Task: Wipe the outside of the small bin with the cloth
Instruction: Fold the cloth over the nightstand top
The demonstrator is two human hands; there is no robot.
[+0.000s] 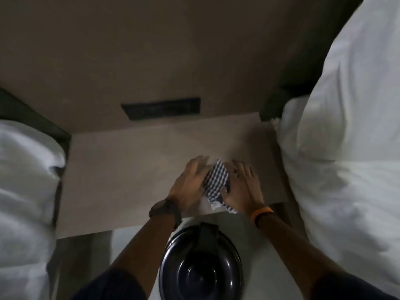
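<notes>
A blue-and-white checked cloth (216, 182) lies bunched on the bedside table (121, 178), near its front edge. My left hand (190, 185) presses against the cloth's left side with fingers spread. On the cloth's right side, my right hand (243, 187) does the same, so the cloth sits between both hands. The small bin (201, 271) is round, dark and glossy. It stands on the pale floor below the table's front edge, between my forearms, seen from above. Neither hand touches the bin.
White bedding (346, 148) fills the right side and another white bed (23, 191) the left. A brown wall panel with a dark socket strip (161, 108) rises behind the table. A watch is on my left wrist, an orange band on my right.
</notes>
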